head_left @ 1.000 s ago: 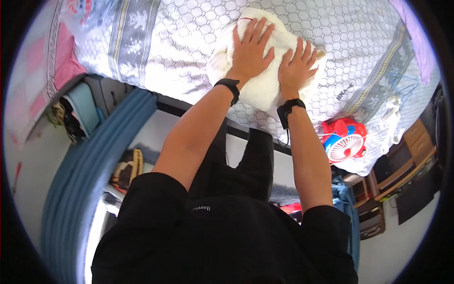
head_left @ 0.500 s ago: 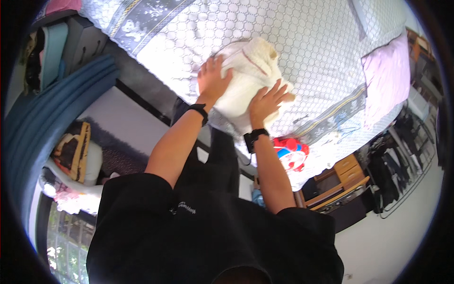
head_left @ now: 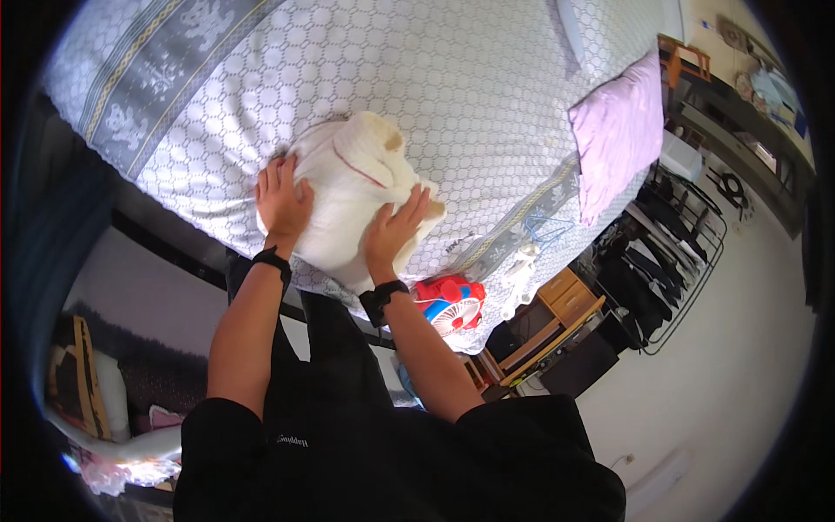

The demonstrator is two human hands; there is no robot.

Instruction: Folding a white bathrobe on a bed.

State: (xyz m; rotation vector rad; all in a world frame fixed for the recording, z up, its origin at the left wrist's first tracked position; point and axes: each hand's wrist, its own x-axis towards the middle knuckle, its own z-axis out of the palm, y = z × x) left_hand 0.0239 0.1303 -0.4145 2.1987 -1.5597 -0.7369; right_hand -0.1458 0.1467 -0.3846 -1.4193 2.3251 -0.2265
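A soft cream-white bundle [head_left: 335, 204], which looks like a plush toy, lies on the patterned bed [head_left: 487, 113]. It has tan patches at its far tip and right side, and a thin red line across it. My left hand [head_left: 283, 204] rests on its left edge, fingers stretched out. Over its near right side, my right hand [head_left: 396, 233] lies with fingers spread. Both palms press down on the fabric without gripping it. The underside of the bundle is hidden.
A red and blue fan [head_left: 450, 304] sits at the bed's near edge, right of my right forearm. Farther right are a pink pillow [head_left: 617, 135], a wooden drawer unit [head_left: 567, 298] and a rack of dark clothes [head_left: 648, 261]. A light cord [head_left: 550, 228] lies on the bed.
The view has shifted, so the bed, the bundle and my arms appear farther left. Both hands stay on the bundle in nearly the same places, still flat and spread.
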